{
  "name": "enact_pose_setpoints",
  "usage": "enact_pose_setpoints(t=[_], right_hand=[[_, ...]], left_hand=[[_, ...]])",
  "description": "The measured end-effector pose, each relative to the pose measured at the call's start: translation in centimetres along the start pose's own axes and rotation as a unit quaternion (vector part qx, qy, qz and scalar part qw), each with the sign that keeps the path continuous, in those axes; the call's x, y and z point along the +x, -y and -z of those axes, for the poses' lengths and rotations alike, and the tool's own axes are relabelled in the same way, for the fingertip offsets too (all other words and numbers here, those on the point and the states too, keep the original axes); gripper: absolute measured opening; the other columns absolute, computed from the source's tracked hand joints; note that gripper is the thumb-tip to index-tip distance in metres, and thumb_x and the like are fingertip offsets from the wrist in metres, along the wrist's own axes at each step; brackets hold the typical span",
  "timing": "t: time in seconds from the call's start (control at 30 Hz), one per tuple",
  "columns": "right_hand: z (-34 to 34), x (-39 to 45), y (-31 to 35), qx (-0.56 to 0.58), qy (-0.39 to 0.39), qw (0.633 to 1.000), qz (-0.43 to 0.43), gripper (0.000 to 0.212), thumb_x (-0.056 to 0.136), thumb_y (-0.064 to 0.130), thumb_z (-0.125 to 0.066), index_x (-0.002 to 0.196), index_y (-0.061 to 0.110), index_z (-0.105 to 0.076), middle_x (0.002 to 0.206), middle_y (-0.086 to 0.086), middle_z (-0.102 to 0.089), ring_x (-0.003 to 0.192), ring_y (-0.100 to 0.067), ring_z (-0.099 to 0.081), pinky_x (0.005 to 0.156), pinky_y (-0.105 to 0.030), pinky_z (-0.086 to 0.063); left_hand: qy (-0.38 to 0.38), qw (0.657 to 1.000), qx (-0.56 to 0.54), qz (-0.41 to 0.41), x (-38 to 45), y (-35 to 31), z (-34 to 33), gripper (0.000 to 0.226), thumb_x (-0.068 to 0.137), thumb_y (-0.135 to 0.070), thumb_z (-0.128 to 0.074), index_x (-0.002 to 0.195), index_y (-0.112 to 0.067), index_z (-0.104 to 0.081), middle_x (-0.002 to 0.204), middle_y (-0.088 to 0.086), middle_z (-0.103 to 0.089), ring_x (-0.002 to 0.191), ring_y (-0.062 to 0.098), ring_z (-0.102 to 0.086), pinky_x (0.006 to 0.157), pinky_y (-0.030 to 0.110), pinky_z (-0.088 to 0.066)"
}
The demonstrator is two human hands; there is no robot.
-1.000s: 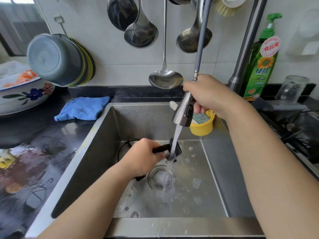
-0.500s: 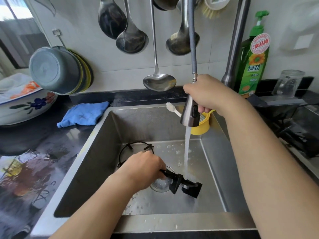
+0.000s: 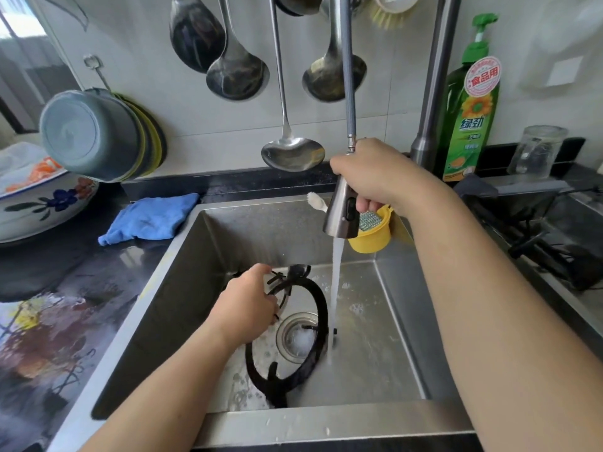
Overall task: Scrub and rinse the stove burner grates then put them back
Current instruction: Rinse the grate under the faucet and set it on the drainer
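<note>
A black round burner grate (image 3: 318, 324) is held tilted over the drain (image 3: 298, 337) of the steel sink (image 3: 401, 324). My left hand (image 3: 248, 308) grips its upper left rim. Behind that hand lies a second thin black grate (image 3: 295, 272), partly hidden. My right hand (image 3: 375, 177) holds the pull-out faucet head (image 3: 341, 215) above the sink. Water (image 3: 336, 288) streams down from it onto the right rim of the held grate.
A yellow cup with a sponge (image 3: 372, 230) and a white brush (image 3: 316, 201) hang at the sink's back edge. A blue cloth (image 3: 148, 218) lies on the left counter. Dish soap (image 3: 471, 109) stands at the back right. The stove (image 3: 548, 230) is to the right. Ladles (image 3: 290, 151) hang above.
My left hand has turned the grate from edge-on to face me as a full ring and moved it back over the drain. The faucet head stays put, the stream now hitting the right rim.
</note>
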State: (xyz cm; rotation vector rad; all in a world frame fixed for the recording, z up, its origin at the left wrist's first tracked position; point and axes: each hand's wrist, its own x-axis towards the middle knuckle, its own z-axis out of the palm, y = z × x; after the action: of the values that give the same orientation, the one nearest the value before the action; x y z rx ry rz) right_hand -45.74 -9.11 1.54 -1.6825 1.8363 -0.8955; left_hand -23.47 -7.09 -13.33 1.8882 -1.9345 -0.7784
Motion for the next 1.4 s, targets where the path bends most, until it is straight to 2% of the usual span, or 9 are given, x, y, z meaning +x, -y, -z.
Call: enact_pose_setpoints(t=[0.1, 0.17, 0.27, 0.37, 0.5, 0.7, 0.93, 1.13, 1.4], right_hand=[[-0.5, 0.0, 0.2, 0.084, 0.033, 0.996, 0.004, 0.015, 0.092, 0.025, -0.050, 0.091, 0.011, -0.051, 0.073, -0.012, -0.053, 0.042, -0.020, -0.057, 0.044, -0.026, -0.043], [-1.1, 0.0, 0.5, 0.142, 0.056, 0.988, 0.006, 0.012, 0.093, 0.023, -0.051, 0.091, 0.011, -0.049, 0.082, -0.012, -0.048, 0.045, -0.022, -0.060, 0.046, -0.028, -0.045], [-1.9, -0.2, 1.2, 0.192, 0.082, 0.978, 0.017, 0.010, 0.094, 0.020, -0.051, 0.093, 0.010, -0.050, 0.084, -0.014, -0.050, 0.047, -0.024, -0.062, 0.047, -0.030, -0.046], [-2.5, -0.3, 1.8, 0.211, 0.094, 0.973, 0.025, 0.009, 0.096, 0.019, -0.051, 0.096, 0.009, -0.051, 0.090, -0.018, -0.054, 0.048, -0.023, -0.063, 0.045, -0.029, -0.047], [-3.0, -0.3, 2.1, 0.218, 0.079, 0.972, 0.026, 0.011, 0.095, 0.018, -0.052, 0.099, 0.008, -0.053, 0.094, -0.016, -0.050, 0.048, -0.025, -0.064, 0.047, -0.030, -0.049], [-3.4, 0.0, 1.9, 0.194, 0.032, 0.980, 0.024, 0.019, 0.096, 0.019, -0.049, 0.110, 0.007, -0.050, 0.088, -0.013, -0.049, 0.051, -0.025, -0.069, 0.052, -0.034, -0.055], [-3.9, 0.9, 1.3, 0.159, -0.022, 0.987, 0.032, 0.024, 0.095, 0.022, -0.048, 0.113, 0.005, -0.049, 0.080, -0.011, -0.055, 0.057, -0.031, -0.072, 0.052, -0.032, -0.053], [-3.6, 1.1, 0.8, 0.109, -0.062, 0.992, 0.031, 0.017, 0.095, 0.024, -0.046, 0.105, 0.010, -0.049, 0.065, -0.008, -0.057, 0.055, -0.031, -0.072, 0.059, -0.046, -0.062], [-4.1, 1.3, 0.9, 0.119, -0.067, 0.990, 0.038, 0.016, 0.100, 0.023, -0.044, 0.113, 0.015, -0.043, 0.079, -0.010, -0.061, 0.055, -0.026, -0.072, 0.050, -0.032, -0.056]], left_hand=[[-0.003, 0.989, -0.144, 0.036, 0.5, -0.3, 0.1, 0.019, 0.099, -0.003, -0.053, 0.100, -0.015, -0.068, 0.083, 0.013, -0.074, 0.065, 0.024, -0.071, 0.071, 0.046, -0.064], [0.023, 0.945, -0.311, 0.100, 0.2, -1.0, 0.4, 0.018, 0.103, 0.003, -0.049, 0.101, -0.004, -0.066, 0.080, 0.019, -0.069, 0.062, 0.028, -0.067, 0.068, 0.044, -0.061], [0.059, 0.875, -0.457, 0.150, 0.5, -1.4, 0.9, 0.017, 0.105, 0.005, -0.044, 0.101, 0.007, -0.060, 0.080, 0.024, -0.066, 0.064, 0.032, -0.066, 0.064, 0.042, -0.061], [0.116, 0.829, -0.523, 0.160, 0.5, -1.4, 1.3, 0.020, 0.105, 0.007, -0.038, 0.102, 0.010, -0.057, 0.074, 0.021, -0.067, 0.058, 0.029, -0.068, 0.056, 0.035, -0.060], [0.118, 0.806, -0.555, 0.167, 0.6, -1.3, 1.4, 0.021, 0.101, 0.013, -0.037, 0.108, 0.008, -0.056, 0.078, 0.022, -0.064, 0.055, 0.030, -0.067, 0.055, 0.035, -0.062], [0.104, 0.820, -0.534, 0.176, 1.3, -0.6, 0.9, 0.033, 0.106, 0.003, -0.038, 0.139, 0.008, -0.042, 0.081, 0.025, -0.068, 0.061, 0.032, -0.070, 0.051, 0.034, -0.058], [0.098, 0.837, -0.509, 0.175, 1.2, -0.8, 0.7, 0.024, 0.107, 0.003, -0.039, 0.129, -0.006, -0.045, 0.078, 0.023, -0.067, 0.060, 0.030, -0.068, 0.048, 0.033, -0.059], [0.102, 0.848, -0.491, 0.173, 1.2, -0.8, 0.8, 0.025, 0.108, 0.002, -0.037, 0.130, 0.001, -0.048, 0.079, 0.021, -0.064, 0.063, 0.029, -0.064, 0.050, 0.032, -0.058], [0.093, 0.864, -0.468, 0.160, 1.2, -0.7, 0.8, 0.028, 0.106, 0.003, -0.041, 0.133, 0.005, -0.051, 0.079, 0.024, -0.067, 0.057, 0.030, -0.068, 0.050, 0.034, -0.059]])
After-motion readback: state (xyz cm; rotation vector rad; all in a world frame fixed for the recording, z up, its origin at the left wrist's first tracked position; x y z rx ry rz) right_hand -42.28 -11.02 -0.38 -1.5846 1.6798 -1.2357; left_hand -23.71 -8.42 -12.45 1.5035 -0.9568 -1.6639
